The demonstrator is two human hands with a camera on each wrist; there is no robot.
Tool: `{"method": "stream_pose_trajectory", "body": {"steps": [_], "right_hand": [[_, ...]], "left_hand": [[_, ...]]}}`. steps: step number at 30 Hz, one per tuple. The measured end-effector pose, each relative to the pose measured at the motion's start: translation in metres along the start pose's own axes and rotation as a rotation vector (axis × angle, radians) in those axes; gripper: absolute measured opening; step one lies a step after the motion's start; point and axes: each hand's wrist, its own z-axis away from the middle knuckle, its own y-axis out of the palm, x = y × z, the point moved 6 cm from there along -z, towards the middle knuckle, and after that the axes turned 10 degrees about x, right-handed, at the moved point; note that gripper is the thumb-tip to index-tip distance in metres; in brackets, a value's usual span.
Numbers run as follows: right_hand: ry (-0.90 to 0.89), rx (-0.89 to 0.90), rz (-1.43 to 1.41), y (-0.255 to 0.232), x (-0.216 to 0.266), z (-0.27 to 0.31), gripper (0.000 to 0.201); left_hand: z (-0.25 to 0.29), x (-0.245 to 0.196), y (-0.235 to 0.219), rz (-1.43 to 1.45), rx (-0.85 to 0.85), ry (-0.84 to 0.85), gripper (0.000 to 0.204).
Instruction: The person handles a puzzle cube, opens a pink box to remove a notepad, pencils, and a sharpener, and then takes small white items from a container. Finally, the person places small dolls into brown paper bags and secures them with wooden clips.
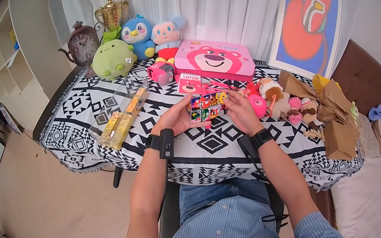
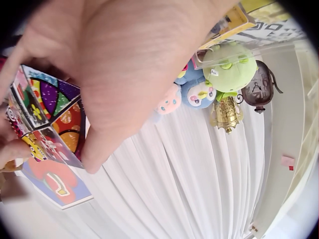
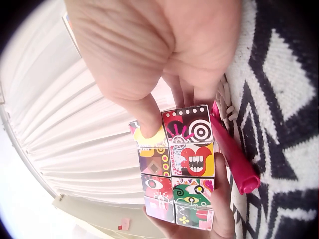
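Both hands hold a folding picture cube [image 1: 207, 107], unfolded to a flat block of printed squares with eyes, lips and patterns. My left hand [image 1: 176, 117] grips its left end, fingers behind and thumb along the lower edge. At the other end, my right hand [image 1: 242, 111] pinches the block; in the right wrist view its thumb presses a yellow corner square of the cube [image 3: 192, 159]. The left wrist view shows the cube [image 2: 57, 117] edge-on, partly hidden by the left hand [image 2: 124, 64]. A pink stick-like thing [image 3: 238, 159] lies on the cloth below it.
Behind the hands are a Lotso notepad [image 1: 190, 83] and a large pink bear box [image 1: 214, 58]. Plush toys [image 1: 114, 60], a clock [image 1: 82, 45] and a trophy [image 1: 112, 14] stand back left. A clear package [image 1: 118, 130] lies left; small plushies [image 1: 276, 99] and brown paper [image 1: 339, 123] lie right.
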Motion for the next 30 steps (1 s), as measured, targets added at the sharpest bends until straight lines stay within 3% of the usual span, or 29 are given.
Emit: {"method": "stream_pose_trajectory", "body": {"steps": [6,8,15,25,30], "right_hand": [[0.028,0.052,-0.011,0.004,0.002,-0.001,0.038],[0.096,0.019,-0.199,0.000,-0.002,0.000,0.038],[0.060,0.010,-0.064,0.002,-0.002,0.002,0.036],[0.247,0.225,0.084,0.023,-0.005,0.006,0.038],[0.249,0.254,0.065,0.028,-0.004,0.008,0.040]], "left_hand": [[-0.003,0.000,-0.004,-0.036,-0.030,0.016,0.053],[-0.002,-0.005,-0.007,0.040,-0.111,0.090,0.050],[-0.003,-0.007,-0.014,0.116,-0.143,0.163,0.046],[-0.002,0.006,-0.010,-0.177,-0.058,-0.011,0.048],[-0.004,0.005,-0.012,-0.217,-0.145,0.011,0.051]]}}
